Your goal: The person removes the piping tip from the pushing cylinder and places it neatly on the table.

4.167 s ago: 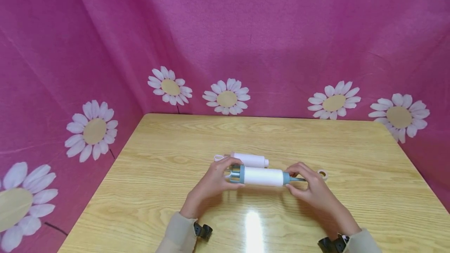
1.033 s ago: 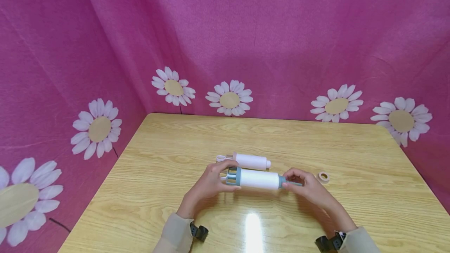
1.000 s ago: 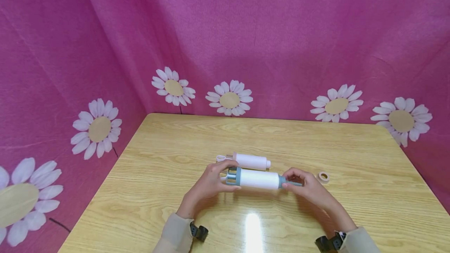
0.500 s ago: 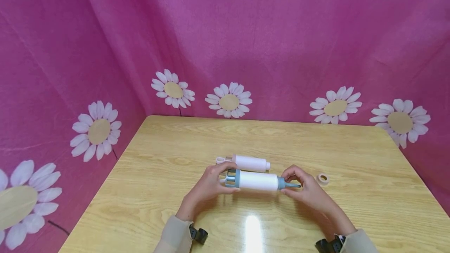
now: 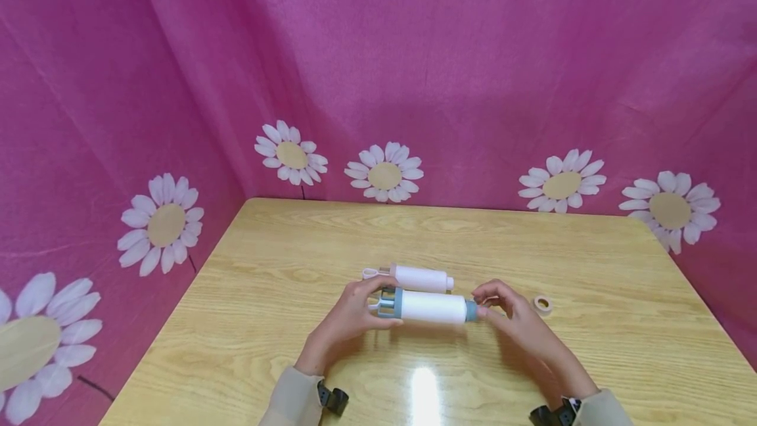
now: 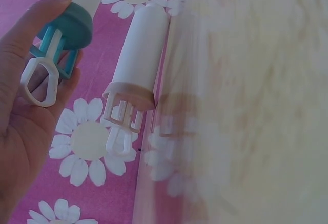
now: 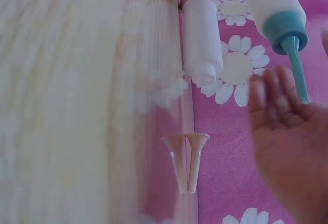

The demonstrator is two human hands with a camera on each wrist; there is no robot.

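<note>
A white bottle [image 5: 434, 307] is gripped at its teal base [image 6: 77, 29] by a left hand [image 5: 351, 311] and held above a wooden table [image 5: 266, 321]. Its teal nozzle [image 7: 296, 70], visible from the head half a second earlier, is now concealed there by a right hand [image 5: 520, 321], its fingers loosely spread. A second bottle [image 5: 420, 278] and a beige flared piece [image 7: 196, 162] are seen beyond.

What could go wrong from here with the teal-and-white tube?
1. The left hand holds one end of the teal-and-white tube; the right hand shows no clear grip at the teal nozzle, so that end might dip.
2. The pink-and-white tube lies close behind; a bump could roll it.
3. The small beige funnel sits near the right hand and might get knocked.
</note>
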